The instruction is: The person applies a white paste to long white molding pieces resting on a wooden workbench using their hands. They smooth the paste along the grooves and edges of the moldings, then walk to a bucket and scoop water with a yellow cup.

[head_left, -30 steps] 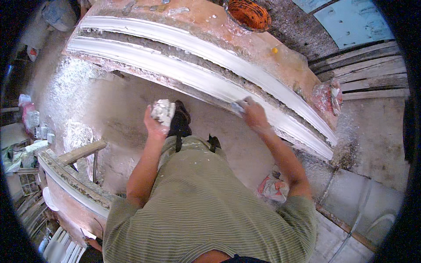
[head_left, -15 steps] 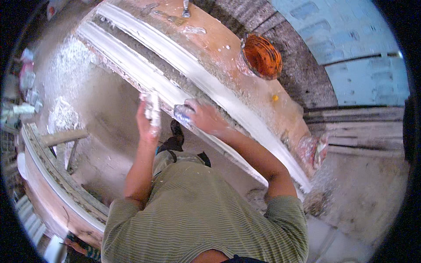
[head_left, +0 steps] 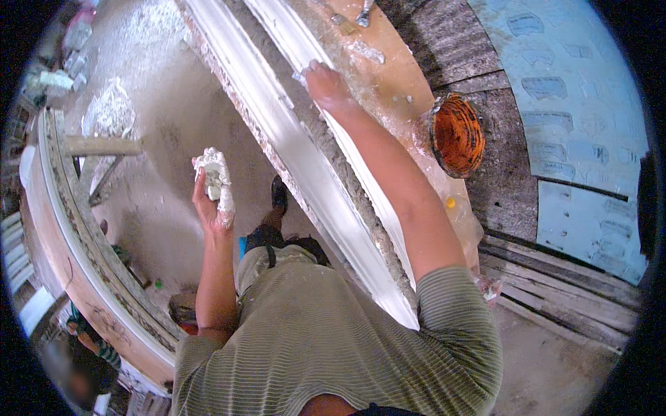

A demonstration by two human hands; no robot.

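Head view: we are judging this the smoothing step; our right hand (head_left: 326, 84) is pressing flat on the white plaster moulding (head_left: 291, 149); beside the moulding our left hand (head_left: 211, 201) is clasping a plaster lump (head_left: 215, 173); feeding it on looks next.

Illumination: bright, diffuse daylight. Strongest glare lies on the white plaster moulding (head_left: 291, 149) toward 12 o'clock, where detail washes out. Shadows are soft, pooling on the floor (head_left: 166, 173) near 9 o'clock. Fisheye distortion bends straight edges; black vignette rings the rim. Blur increases at 7 o'clock.
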